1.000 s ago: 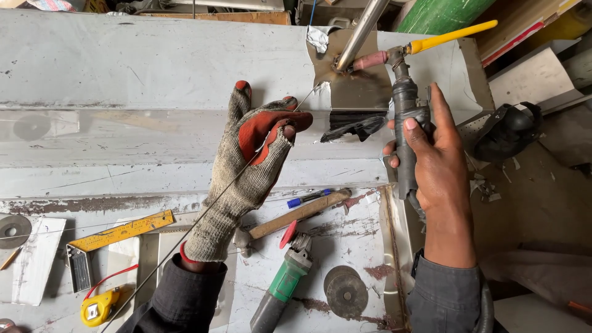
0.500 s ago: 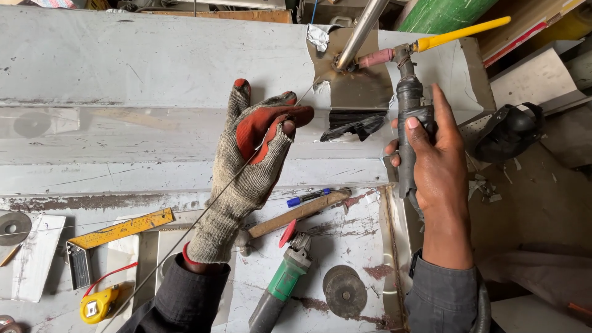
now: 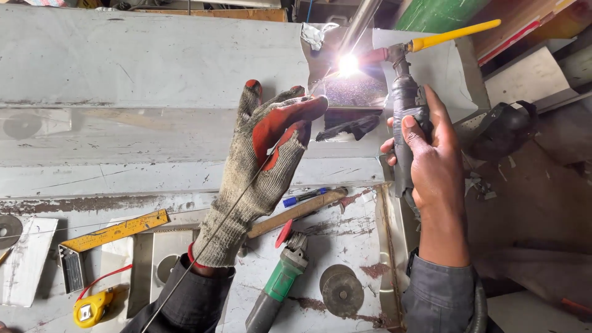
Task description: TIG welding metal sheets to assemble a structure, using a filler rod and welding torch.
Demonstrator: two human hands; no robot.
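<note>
A bright white arc point(image 3: 348, 64) now burns at the torch point(image 3: 404, 98) tip, where none showed before. Its glare lights the metal plate point(image 3: 361, 89) beneath.

The whole scene is set on a scuffed grey metal table point(image 3: 154, 68), with paint worn off in rusty patches near the front. A green cylinder point(image 3: 438, 12) and wooden boards point(image 3: 530, 31) are stacked at the back right. Everything is lit pretty evenly by daylight.
</note>
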